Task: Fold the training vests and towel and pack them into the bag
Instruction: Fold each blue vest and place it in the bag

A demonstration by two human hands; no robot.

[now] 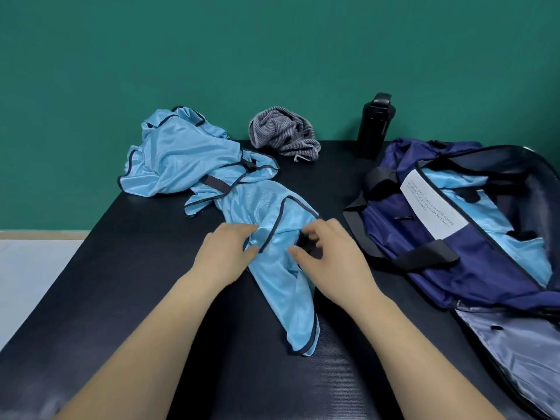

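The left grip (230,253) pinches the near vest (281,286) at its dark-bound edge, and the right grip (330,256) curls on its dark strap. The vest lies left of the bag (406,237). It looks thin, limp and likely slippery, best held by the hems. The heap of vests (181,165) and the towel (285,134) sit crumpled farther left, on a dark matte desk (121,283) before a green wall (272,56).

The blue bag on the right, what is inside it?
Inside the open bag, light blue vest fabric with dark straps shows. How many vests lie there, and anything beneath them, is covered.
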